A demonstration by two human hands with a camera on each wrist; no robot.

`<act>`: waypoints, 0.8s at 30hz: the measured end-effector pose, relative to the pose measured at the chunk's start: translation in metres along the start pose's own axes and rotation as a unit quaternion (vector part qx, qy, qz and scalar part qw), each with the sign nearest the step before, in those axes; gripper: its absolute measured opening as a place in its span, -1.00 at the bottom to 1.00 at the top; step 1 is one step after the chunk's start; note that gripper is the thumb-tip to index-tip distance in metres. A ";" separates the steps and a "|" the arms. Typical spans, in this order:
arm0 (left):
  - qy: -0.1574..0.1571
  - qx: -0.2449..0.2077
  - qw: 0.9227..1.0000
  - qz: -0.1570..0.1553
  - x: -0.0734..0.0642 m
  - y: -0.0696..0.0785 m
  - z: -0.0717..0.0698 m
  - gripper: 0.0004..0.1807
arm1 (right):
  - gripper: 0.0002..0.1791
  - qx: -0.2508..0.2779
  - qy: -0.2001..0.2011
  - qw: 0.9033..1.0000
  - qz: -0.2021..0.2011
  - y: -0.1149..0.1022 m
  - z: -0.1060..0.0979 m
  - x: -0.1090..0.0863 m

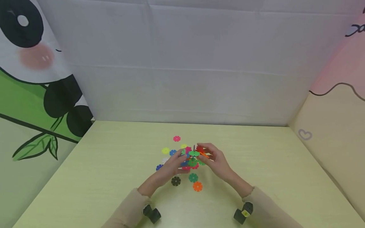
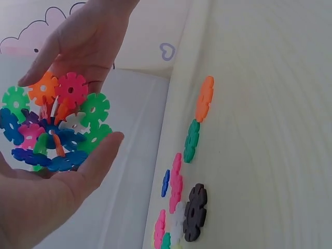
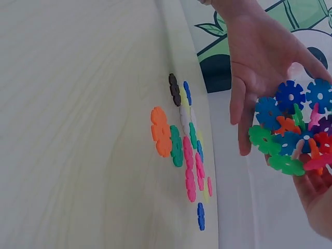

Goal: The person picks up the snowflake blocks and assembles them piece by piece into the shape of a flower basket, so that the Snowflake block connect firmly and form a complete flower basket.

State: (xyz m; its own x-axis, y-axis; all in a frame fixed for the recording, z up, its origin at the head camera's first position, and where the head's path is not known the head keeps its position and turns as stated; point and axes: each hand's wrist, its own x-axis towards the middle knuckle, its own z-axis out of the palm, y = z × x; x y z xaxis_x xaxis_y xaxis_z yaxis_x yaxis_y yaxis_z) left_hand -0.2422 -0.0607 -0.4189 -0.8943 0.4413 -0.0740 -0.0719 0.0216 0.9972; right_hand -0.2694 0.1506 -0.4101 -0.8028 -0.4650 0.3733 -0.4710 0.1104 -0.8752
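A ball of interlocking plastic snowflake discs, in green, blue, pink, orange and other colours, is held between both hands above the table. My left hand cradles its left side, with the thumb along a green disc in the left wrist view. On the other side, my right hand grips the ball by its edge, thumb and fingers around an orange and a red disc. The right wrist view shows the ball beside the left palm. Some of the fingertips are hidden behind the discs.
Loose discs lie on the pale table under and around the hands: a black disc, a green disc, an orange disc, a pink disc and several more. A white wall panel stands behind the table.
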 end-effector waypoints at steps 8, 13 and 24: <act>0.071 -0.020 0.996 0.042 0.006 -0.002 0.007 -0.39 | -0.62 0.047 -0.017 0.999 -0.019 0.005 0.001 -0.003; 0.150 0.063 0.982 0.092 0.007 -0.006 0.009 -0.56 | -0.58 0.066 -0.025 0.997 -0.016 0.010 0.005 -0.004; 0.127 0.146 0.967 0.165 0.007 -0.008 0.005 -0.51 | -0.39 0.031 -0.078 0.992 0.099 0.014 -0.003 -0.004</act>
State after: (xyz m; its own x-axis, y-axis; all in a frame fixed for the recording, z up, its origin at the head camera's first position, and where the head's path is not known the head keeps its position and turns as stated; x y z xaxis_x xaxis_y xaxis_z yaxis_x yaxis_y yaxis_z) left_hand -0.2453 -0.0532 -0.4269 -0.9297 0.2336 0.2848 0.3302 0.1860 0.9254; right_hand -0.2738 0.1570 -0.4232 -0.8093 -0.5694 0.1440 -0.2819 0.1616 -0.9457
